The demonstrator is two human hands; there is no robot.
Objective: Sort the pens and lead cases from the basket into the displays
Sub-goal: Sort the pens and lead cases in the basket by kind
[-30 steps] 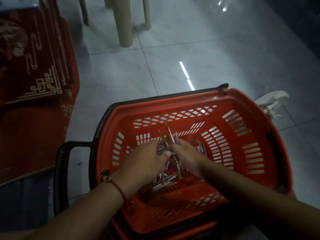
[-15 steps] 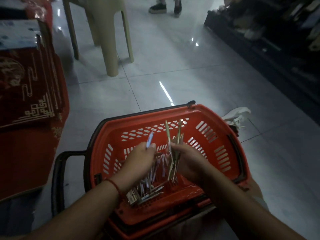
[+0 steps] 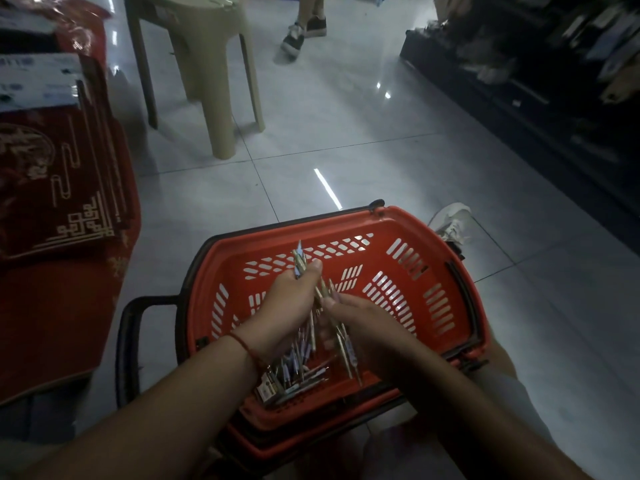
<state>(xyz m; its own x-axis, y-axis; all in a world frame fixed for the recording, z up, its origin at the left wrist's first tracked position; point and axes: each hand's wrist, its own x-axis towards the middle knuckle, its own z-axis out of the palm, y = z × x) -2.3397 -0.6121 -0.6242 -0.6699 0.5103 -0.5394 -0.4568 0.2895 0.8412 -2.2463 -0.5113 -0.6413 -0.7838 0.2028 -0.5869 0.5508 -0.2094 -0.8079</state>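
Both hands gather pens over the basket (image 3: 460, 299): left hand (image 3: 292, 303) holds a bundle (image 3: 302, 263), right hand (image 3: 360, 323) pinches others. Next, probably carry them to displays.

Red slotted basket (image 3: 398, 223), beige stool (image 3: 204, 46)

Glossy grey tiled floor (image 3: 381, 140), red basket (image 3: 391, 223) on it, beige plastic stool (image 3: 211, 64), red mats (image 3: 62, 289)

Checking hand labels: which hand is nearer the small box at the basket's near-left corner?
Left. The left hand grips pens above the basket, its wrist almost over the small box. The right hand, holding pens, is farther right.
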